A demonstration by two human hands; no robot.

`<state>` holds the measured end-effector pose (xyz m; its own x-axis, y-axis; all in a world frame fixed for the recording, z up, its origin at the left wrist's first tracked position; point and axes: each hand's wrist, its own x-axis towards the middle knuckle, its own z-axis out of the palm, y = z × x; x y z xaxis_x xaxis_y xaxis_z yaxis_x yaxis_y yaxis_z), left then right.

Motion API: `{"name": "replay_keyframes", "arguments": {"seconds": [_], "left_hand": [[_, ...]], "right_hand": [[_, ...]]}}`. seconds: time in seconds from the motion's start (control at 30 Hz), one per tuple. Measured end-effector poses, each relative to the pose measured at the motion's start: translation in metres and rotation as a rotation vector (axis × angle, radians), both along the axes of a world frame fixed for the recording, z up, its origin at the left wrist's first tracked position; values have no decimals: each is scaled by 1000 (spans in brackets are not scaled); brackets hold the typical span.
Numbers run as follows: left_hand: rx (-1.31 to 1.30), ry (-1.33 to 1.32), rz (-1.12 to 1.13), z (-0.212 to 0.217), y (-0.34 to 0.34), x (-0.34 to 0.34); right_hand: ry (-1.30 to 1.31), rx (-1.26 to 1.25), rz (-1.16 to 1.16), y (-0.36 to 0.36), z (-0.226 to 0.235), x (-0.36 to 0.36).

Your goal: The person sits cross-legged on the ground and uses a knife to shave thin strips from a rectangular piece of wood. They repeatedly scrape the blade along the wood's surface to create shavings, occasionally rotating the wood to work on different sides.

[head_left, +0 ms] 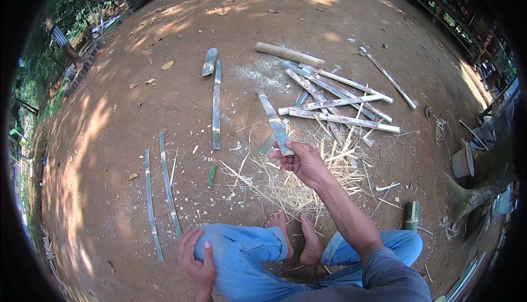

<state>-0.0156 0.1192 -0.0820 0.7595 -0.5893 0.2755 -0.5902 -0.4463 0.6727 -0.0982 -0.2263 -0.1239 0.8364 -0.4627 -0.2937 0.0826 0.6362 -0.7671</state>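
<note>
My right hand (303, 164) grips the near end of a bamboo strip (272, 116), thumb on top and fingers curled beneath. The strip is green with pale patches and slants away to the left above the ground. My left hand (198, 261) rests against my left knee, holding nothing; the thumb stands apart from the bent fingers. Beneath my right hand lies a heap of pale bamboo shavings (307, 189). Just beyond it, several split bamboo strips (335, 103) are piled crosswise.
A round bamboo pole (290, 54) lies behind the pile. Left of it are a short bamboo piece (209, 61), a long green strip (217, 107) and two thinner strips (151, 206). A bamboo section (412, 216) stands beside my right knee, near a tree trunk (483, 184) and a bucket (463, 162).
</note>
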Motion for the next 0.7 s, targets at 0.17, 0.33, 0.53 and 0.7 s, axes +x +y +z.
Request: {"name": "replay_keyframes", "arguments": {"seconds": [0.17, 0.33, 0.53, 0.7], "left_hand": [[-240, -45, -313, 39, -28, -35], [-137, -199, -860, 35, -57, -74], [-94, -378, -939, 46, -65, -88], [-129, -586, -847, 41, -79, -56]], "right_hand": [[29, -8, 20, 128, 36, -80], [135, -260, -20, 202, 38, -131], [45, -306, -30, 199, 40, -149], [-33, -132, 63, 176, 51, -139]]}}
